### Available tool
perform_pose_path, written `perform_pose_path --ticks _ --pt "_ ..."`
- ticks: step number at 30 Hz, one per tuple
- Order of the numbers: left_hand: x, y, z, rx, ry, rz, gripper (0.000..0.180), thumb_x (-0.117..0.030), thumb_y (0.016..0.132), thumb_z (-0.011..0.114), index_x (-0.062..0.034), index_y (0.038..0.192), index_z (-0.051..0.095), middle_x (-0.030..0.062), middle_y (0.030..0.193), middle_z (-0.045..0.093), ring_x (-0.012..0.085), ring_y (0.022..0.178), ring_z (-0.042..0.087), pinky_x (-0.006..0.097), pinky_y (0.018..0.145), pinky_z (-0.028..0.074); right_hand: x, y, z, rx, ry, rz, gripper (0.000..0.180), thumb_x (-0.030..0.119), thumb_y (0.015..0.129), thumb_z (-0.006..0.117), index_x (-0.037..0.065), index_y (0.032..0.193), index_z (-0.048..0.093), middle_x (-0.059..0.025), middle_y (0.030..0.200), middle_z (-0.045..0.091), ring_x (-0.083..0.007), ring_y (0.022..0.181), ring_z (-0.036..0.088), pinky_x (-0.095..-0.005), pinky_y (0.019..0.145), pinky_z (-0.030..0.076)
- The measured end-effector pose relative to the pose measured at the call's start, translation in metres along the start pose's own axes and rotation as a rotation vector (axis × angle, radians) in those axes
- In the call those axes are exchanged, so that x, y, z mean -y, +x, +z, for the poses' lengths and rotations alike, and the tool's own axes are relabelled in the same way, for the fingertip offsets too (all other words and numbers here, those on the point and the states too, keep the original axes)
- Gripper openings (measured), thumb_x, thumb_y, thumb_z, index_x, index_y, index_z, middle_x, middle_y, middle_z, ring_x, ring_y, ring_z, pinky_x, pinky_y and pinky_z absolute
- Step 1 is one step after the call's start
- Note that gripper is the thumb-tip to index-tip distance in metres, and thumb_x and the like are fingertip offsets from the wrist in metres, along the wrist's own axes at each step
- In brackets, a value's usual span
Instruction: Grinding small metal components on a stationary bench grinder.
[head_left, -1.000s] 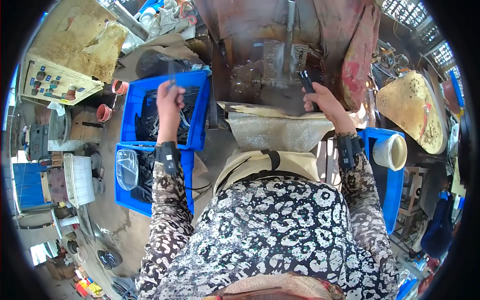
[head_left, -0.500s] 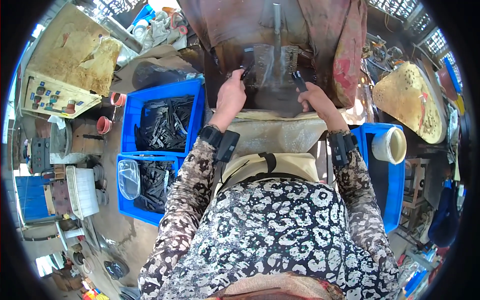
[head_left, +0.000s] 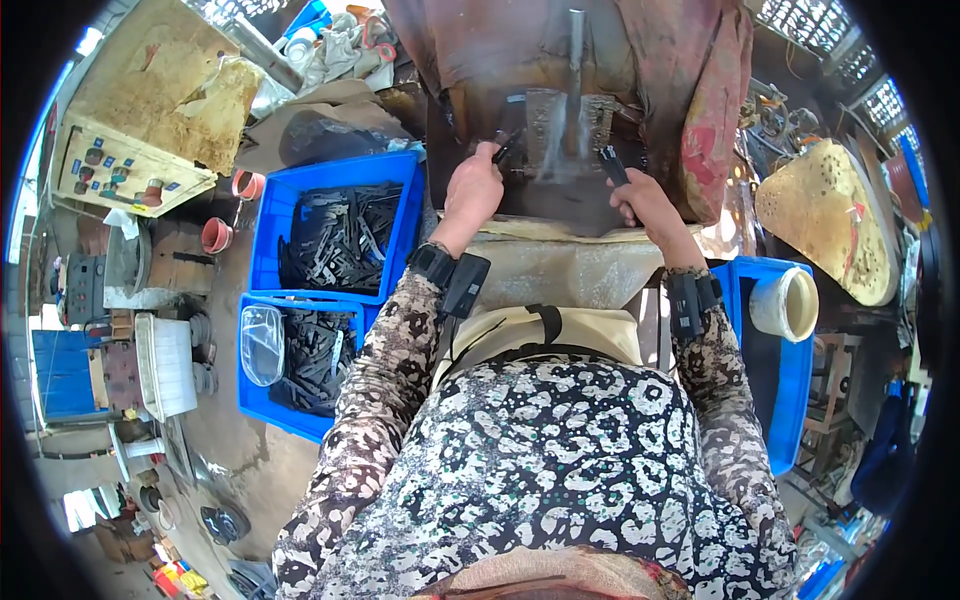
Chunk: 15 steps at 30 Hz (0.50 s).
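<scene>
My left hand (head_left: 472,196) is closed on a short dark metal piece (head_left: 508,147) that sticks out past the fingertips toward the upper right. Opposite it, my right hand (head_left: 643,202) wraps round a dark strip-shaped metal piece (head_left: 614,167), its end pointing up and to the left. Both hands are at the front of a wet, brown-stained machine bay (head_left: 530,205). Between and beyond them stands an upright metal pipe (head_left: 576,65), with whitish water or mist about its lower part. What lies under the mist is blurred.
Two blue crates (head_left: 268,235) of dark metal strips stand at my left. A blue bin (head_left: 792,400) with a cream bucket (head_left: 785,304) is at my right. Brown cloth (head_left: 690,60) hangs round the bay. A control box (head_left: 120,178) stands far left.
The whole view has shifted slightly, with the scene sliding to the right. The dark piece in my left hand shows more plainly. Both hands keep their grip.
</scene>
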<state>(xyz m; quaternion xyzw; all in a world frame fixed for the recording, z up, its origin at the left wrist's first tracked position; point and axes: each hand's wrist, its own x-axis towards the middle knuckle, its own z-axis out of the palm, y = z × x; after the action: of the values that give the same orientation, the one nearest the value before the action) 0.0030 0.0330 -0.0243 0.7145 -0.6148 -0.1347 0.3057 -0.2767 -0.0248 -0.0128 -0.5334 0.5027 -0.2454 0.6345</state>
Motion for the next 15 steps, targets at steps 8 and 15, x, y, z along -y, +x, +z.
perform_pose_path --ticks 8,15 --pt "0.018 0.000 0.002 -0.309 -0.373 0.122 0.031 -0.001 0.079 0.057 -0.0082 0.110 0.060 0.0212 0.091 0.064 0.0390 0.089 0.063 0.045 0.078 0.050 -0.002 0.008 0.000 0.084 -0.038 -0.004 0.020 0.006 0.080 0.054 0.008 0.100 0.056 0.0039 0.064 0.046 -0.0050 0.045 0.037 -0.0216 0.041 0.028" --pt "0.026 -0.007 0.009 -0.324 -0.255 0.136 0.026 0.002 0.073 0.053 -0.0031 0.095 0.066 0.0159 0.090 0.066 0.0345 0.088 0.063 0.043 0.079 0.051 0.003 0.005 0.009 -0.013 -0.071 0.043 0.017 0.008 0.081 0.054 0.008 0.098 0.057 0.0032 0.062 0.048 -0.0051 0.048 0.040 -0.0219 0.042 0.030"
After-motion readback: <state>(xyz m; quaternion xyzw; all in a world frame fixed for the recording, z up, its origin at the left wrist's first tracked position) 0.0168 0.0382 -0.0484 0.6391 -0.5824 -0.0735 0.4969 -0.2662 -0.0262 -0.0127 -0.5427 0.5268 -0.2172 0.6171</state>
